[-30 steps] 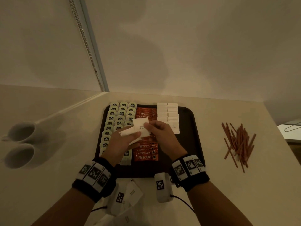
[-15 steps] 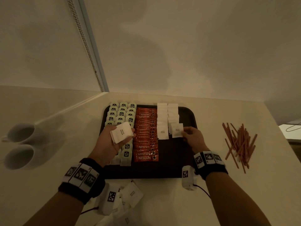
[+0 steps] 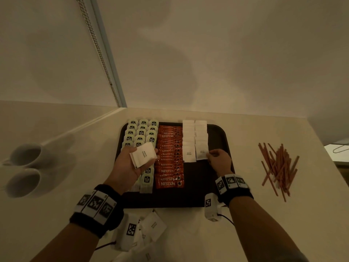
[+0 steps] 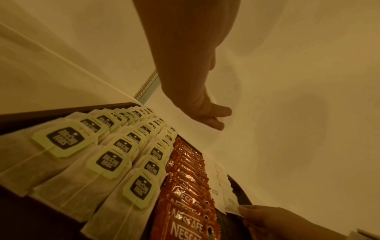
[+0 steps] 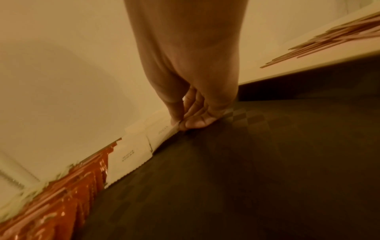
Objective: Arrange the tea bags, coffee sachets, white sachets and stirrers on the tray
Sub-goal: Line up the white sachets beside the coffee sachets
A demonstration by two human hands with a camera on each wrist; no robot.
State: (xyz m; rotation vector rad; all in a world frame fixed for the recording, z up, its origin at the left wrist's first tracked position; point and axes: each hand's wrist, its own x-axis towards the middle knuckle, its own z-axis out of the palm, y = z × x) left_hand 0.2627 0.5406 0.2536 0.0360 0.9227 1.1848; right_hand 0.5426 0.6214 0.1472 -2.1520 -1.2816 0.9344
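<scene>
At 6 o'clock, on the pale tabletop [image 3: 188, 233] just short of the tray's near edge, a loose heap of white paper sugar sachets [image 3: 154, 225] waits to be placed.

The left hand [image 3: 128, 165] hovers at 9 o'clock over the near end of the tea bag block. Its fingers and thumb curl around a small stack of white sugar sachets [image 3: 144, 157], held face up. This stack has shifted leftward from the tray centre, where both hands met one second ago.

The right hand [image 3: 220, 160] has separated from the left hand and moved to 3 o'clock. Its thumb and fingertips [image 5: 194, 124] pinch the right edge of a single white sugar sachet [image 3: 201, 155], which lies at the near end of the right sachet column, overlapping the sachet behind it. The hand has not yet let go. Judgement: one sachet is transferred per cycle, and this placement is nearly complete.

On the dark brown rectangular plastic tray [image 3: 221, 133], three blocks run from near to far: pale green tagged tea bags [image 3: 140, 132] at 10 o'clock, orange Nescafé coffee sachets [image 3: 170, 157] at 12 o'clock, and two columns of white sachets [image 3: 194, 135] at 1 o'clock. The strip of tray at the right is bare.

The reddish-brown wooden stirrers [image 3: 276, 165] lie in a heap on the tabletop at 3 o'clock, well apart from the tray. Judgement: the sachet step continues; the stirrer step is not yet started.
</scene>
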